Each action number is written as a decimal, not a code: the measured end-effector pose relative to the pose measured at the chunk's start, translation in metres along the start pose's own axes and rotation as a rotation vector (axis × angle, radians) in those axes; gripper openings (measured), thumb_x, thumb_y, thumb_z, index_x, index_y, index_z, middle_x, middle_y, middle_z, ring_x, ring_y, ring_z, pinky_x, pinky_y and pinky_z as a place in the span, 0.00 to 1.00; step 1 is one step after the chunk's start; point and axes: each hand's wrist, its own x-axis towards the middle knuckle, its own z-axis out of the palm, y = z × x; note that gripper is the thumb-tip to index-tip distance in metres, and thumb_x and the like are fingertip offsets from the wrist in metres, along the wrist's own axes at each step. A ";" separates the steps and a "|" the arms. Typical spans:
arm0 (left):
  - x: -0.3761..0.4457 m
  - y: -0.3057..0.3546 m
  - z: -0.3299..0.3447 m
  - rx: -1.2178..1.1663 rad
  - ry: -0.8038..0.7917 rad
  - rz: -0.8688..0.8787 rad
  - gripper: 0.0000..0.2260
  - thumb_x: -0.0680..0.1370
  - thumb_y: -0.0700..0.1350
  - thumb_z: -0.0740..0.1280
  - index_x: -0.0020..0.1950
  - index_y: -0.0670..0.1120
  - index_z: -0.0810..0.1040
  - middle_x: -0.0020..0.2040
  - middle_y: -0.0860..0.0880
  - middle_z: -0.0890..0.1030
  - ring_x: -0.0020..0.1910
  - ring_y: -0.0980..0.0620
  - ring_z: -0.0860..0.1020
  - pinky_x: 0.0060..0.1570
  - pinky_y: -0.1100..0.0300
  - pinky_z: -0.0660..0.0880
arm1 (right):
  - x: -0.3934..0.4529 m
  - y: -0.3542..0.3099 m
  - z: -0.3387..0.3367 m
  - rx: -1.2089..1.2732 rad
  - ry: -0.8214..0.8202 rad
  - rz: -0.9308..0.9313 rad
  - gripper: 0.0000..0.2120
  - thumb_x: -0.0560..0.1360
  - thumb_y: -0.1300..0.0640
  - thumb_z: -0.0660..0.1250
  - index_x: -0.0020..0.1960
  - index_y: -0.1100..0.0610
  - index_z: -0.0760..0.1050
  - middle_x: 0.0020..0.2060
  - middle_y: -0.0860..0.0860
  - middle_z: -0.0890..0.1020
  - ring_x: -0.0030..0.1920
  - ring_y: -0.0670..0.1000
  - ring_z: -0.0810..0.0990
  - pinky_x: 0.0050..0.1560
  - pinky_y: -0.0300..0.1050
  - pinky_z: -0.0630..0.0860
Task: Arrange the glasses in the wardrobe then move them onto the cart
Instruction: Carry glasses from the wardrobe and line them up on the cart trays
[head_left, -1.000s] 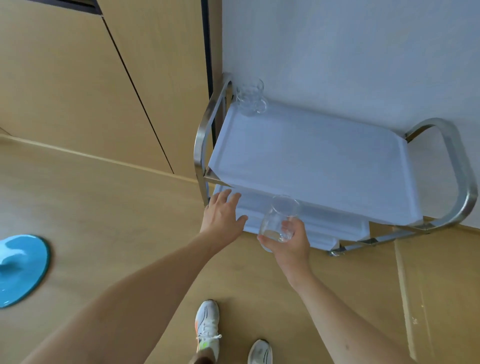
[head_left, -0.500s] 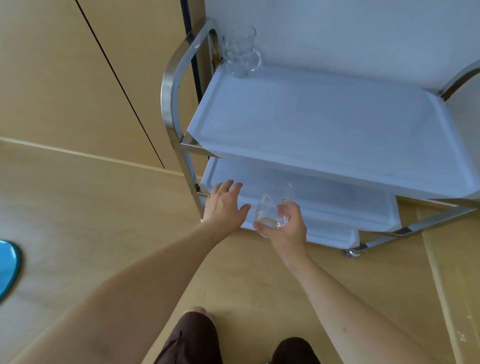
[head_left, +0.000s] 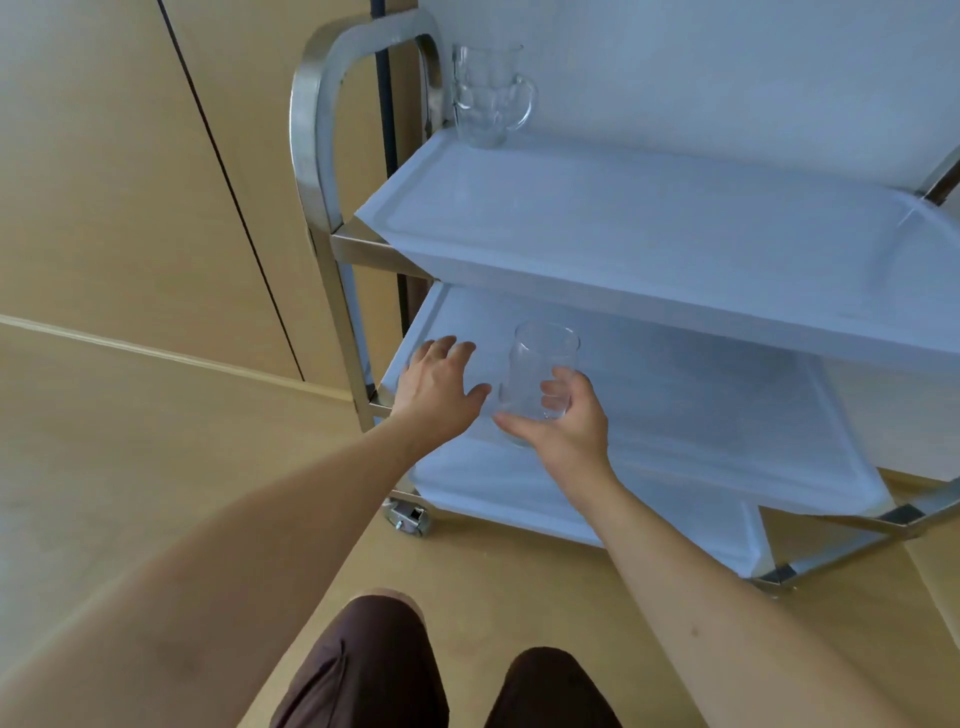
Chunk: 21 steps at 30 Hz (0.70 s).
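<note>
Nearest me are my knees (head_left: 457, 675) over the pale wood floor (head_left: 130, 467). My right hand (head_left: 563, 423) grips a clear tumbler (head_left: 540, 374) low on its wall, thumb one side and curled fingers (head_left: 557, 388) the other, over the front left of the cart's (head_left: 322, 130) middle shelf (head_left: 701, 415); I cannot tell if its base touches yet. My left hand (head_left: 441, 384) hovers just beside it, fingers spread, holding nothing. I judge the tumbler light, rigid, smooth and breakable, so a low wrap-around hold suits it, and it should go down gently. The shelves look wrapped in white film, probably slick. Above and farther back, a handled glass (head_left: 488, 96) stands at the top shelf's (head_left: 649, 218) far left corner, by the steel handle. Behind are tan wardrobe doors (head_left: 104, 156) and a white wall (head_left: 727, 67).
</note>
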 end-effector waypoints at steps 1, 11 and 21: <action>0.004 -0.004 0.003 0.008 0.015 0.003 0.29 0.80 0.56 0.67 0.78 0.49 0.66 0.79 0.44 0.65 0.79 0.42 0.58 0.75 0.43 0.63 | 0.007 0.003 0.002 0.008 0.007 -0.014 0.39 0.60 0.50 0.86 0.65 0.45 0.69 0.56 0.44 0.78 0.58 0.45 0.78 0.53 0.38 0.75; 0.044 -0.045 0.036 0.076 0.060 -0.010 0.25 0.82 0.55 0.64 0.77 0.47 0.68 0.74 0.46 0.70 0.74 0.42 0.64 0.70 0.45 0.67 | 0.067 0.030 0.044 0.018 -0.034 -0.122 0.39 0.59 0.46 0.86 0.63 0.43 0.68 0.55 0.42 0.77 0.57 0.43 0.78 0.52 0.35 0.73; 0.097 -0.061 0.060 0.135 0.076 -0.018 0.22 0.82 0.58 0.61 0.74 0.50 0.71 0.66 0.49 0.75 0.68 0.44 0.69 0.64 0.47 0.69 | 0.129 0.047 0.060 -0.006 0.018 -0.220 0.44 0.59 0.49 0.86 0.70 0.50 0.69 0.57 0.46 0.78 0.56 0.46 0.79 0.53 0.36 0.73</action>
